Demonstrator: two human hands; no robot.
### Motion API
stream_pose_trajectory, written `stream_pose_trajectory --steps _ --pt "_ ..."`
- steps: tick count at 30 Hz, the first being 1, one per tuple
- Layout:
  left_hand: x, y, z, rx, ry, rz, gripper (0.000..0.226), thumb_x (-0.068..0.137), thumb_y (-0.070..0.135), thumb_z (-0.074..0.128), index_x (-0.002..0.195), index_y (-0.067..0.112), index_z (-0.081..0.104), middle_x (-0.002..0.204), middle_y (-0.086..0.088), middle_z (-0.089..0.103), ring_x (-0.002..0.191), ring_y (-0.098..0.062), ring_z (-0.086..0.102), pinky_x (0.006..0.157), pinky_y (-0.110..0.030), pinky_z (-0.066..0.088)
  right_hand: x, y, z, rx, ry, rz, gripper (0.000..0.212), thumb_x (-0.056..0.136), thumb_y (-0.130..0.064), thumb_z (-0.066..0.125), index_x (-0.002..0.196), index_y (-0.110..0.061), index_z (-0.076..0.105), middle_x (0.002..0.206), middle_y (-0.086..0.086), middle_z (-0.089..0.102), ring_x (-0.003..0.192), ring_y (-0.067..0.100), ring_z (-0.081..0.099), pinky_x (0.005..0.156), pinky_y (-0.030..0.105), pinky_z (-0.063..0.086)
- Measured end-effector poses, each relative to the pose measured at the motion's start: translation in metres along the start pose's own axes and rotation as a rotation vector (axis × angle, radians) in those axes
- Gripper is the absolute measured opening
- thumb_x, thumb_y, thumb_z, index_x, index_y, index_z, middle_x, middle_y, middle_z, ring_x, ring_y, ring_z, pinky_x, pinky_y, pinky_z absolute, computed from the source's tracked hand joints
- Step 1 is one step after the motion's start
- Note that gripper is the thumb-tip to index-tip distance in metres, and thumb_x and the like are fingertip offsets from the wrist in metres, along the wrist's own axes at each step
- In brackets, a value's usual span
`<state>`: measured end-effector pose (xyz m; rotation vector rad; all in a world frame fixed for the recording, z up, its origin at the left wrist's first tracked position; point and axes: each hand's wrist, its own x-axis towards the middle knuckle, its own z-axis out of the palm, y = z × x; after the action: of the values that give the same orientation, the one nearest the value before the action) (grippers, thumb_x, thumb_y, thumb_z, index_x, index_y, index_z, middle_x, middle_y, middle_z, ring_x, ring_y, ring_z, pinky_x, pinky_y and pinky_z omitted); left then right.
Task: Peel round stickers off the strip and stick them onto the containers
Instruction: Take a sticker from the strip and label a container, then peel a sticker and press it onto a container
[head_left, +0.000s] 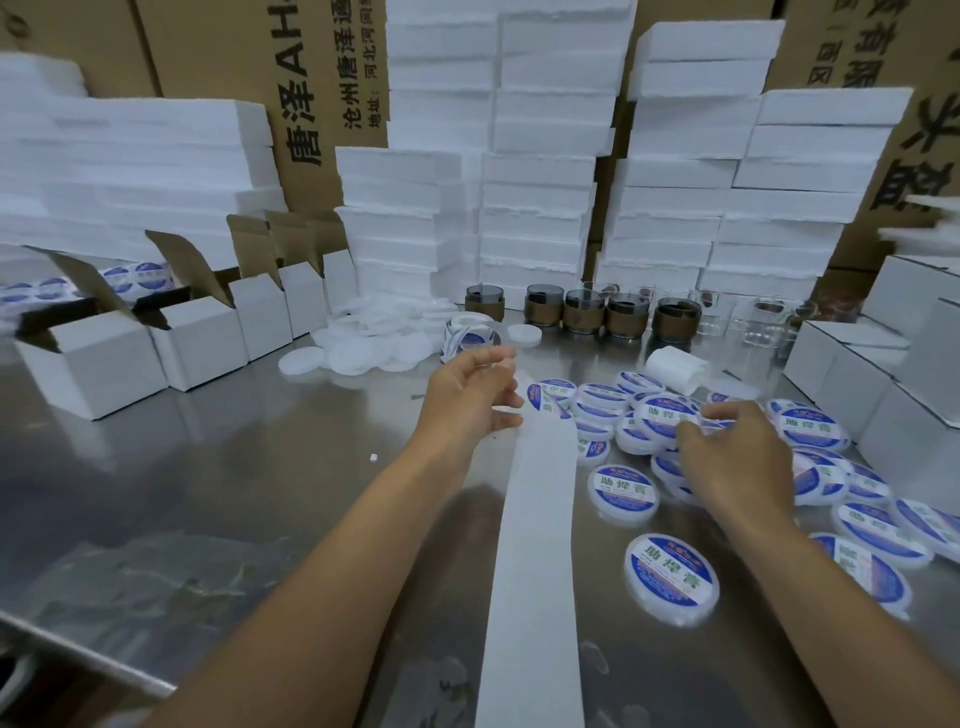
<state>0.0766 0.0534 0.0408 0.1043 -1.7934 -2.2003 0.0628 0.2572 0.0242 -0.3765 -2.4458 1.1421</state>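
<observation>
A long white backing strip (535, 545) runs from the table's near edge up to my left hand (470, 397), which pinches its upper end. One blue-and-white round sticker (536, 397) sits on the strip just right of those fingers. My right hand (732, 460) hovers over a heap of labelled round white containers (670, 577); its curled thumb and fingertips pinch the edge of one labelled container (712, 423), blurred by motion. The sticker roll (467, 338) stands behind my left hand.
Unlabelled white round lids (374, 348) are piled at centre back. Open white cartons (93, 364) line the left, closed white boxes (883, 395) the right. Glass jars (587, 312) and foam stacks (535, 208) stand behind. A white roll (675, 369) lies nearby on the steel table (208, 467).
</observation>
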Motion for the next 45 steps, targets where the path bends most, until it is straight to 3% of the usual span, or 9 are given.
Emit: stream_pose_trajectory --steps 6,11,16,20,26,31,34,40,45 --pt "0.013 0.002 -0.006 0.026 0.147 0.058 0.015 0.092 0.005 0.051 0.101 0.015 0.057 0.075 -0.002 0.058 0.062 -0.010 0.056 0.049 -0.017 0.051 -0.019 -0.012 -0.005 -0.231 0.048 -0.406 0.029 0.089 -0.024 0.054 0.118 -0.017 0.052 0.092 0.012 0.061 0.098 0.025 0.049 0.080 0.038 0.040" --pt "0.050 0.006 -0.034 0.157 0.331 0.071 0.017 0.091 0.007 0.049 0.103 0.018 0.052 0.089 -0.003 0.059 0.072 -0.012 0.056 0.072 -0.028 0.052 -0.024 -0.017 -0.006 -0.355 0.046 -0.560 0.024 0.086 -0.017 0.058 0.110 -0.014 0.061 0.088 0.009 0.064 0.095 0.027 0.051 0.081 0.040 0.038" --pt "0.098 0.007 -0.082 0.552 0.461 0.159 0.026 0.094 0.012 0.048 0.119 0.011 0.053 0.109 -0.006 0.056 0.088 -0.018 0.052 0.073 -0.024 0.041 -0.022 -0.014 -0.002 -0.405 0.099 -0.649 0.017 0.077 -0.010 0.068 0.095 -0.012 0.066 0.078 0.008 0.067 0.085 0.030 0.057 0.079 0.040 0.039" --pt "0.124 -0.003 -0.119 0.919 0.421 0.166 0.037 0.094 0.017 0.051 0.130 0.008 0.048 0.132 -0.016 0.048 0.121 -0.031 0.044 0.100 -0.037 0.035 -0.021 -0.012 0.000 -0.449 0.161 -0.715 0.022 0.067 -0.006 0.077 0.087 -0.009 0.068 0.071 0.009 0.067 0.072 0.033 0.060 0.069 0.044 0.048" --pt "0.142 -0.020 -0.138 1.264 0.210 0.036 0.052 0.095 0.034 0.050 0.141 0.013 0.040 0.141 -0.017 0.044 0.129 -0.038 0.037 0.106 -0.046 0.031 -0.018 -0.010 0.002 -0.453 0.166 -0.725 0.022 0.066 -0.007 0.079 0.085 -0.009 0.069 0.064 0.008 0.065 0.067 0.033 0.060 0.067 0.045 0.048" --pt "0.138 -0.018 -0.130 1.242 0.325 0.129 0.049 0.090 0.031 0.061 0.135 0.018 0.048 0.136 -0.015 0.051 0.123 -0.037 0.044 0.102 -0.045 0.034 -0.018 -0.008 0.002 -0.457 0.146 -0.694 0.021 0.070 -0.008 0.076 0.089 -0.009 0.069 0.073 0.011 0.068 0.075 0.033 0.062 0.072 0.046 0.048" --pt "0.124 -0.008 -0.114 1.034 0.355 0.245 0.051 0.085 0.027 0.068 0.132 0.018 0.051 0.136 -0.013 0.049 0.125 -0.033 0.043 0.105 -0.041 0.033 -0.019 -0.009 0.002 -0.443 0.150 -0.708 0.020 0.071 -0.008 0.075 0.089 -0.009 0.069 0.075 0.011 0.068 0.077 0.034 0.062 0.074 0.046 0.047" --pt "0.063 0.032 -0.038 0.521 0.222 0.443 0.058 0.075 0.025 0.078 0.126 0.022 0.048 0.115 0.008 0.053 0.102 -0.008 0.051 0.075 -0.007 0.040 -0.022 -0.010 0.002 -0.421 0.084 -0.676 0.015 0.079 -0.012 0.068 0.094 -0.012 0.067 0.079 0.008 0.068 0.084 0.030 0.058 0.081 0.044 0.043" --pt "0.000 0.016 0.017 0.493 -0.043 0.469 0.069 0.067 0.027 0.083 0.124 0.029 0.045 0.112 0.014 0.051 0.100 -0.006 0.050 0.079 -0.010 0.039 -0.020 -0.010 0.002 -0.280 0.001 -0.566 0.023 0.092 -0.024 0.049 0.111 -0.016 0.061 0.091 0.007 0.066 0.091 0.024 0.055 0.085 0.040 0.038"
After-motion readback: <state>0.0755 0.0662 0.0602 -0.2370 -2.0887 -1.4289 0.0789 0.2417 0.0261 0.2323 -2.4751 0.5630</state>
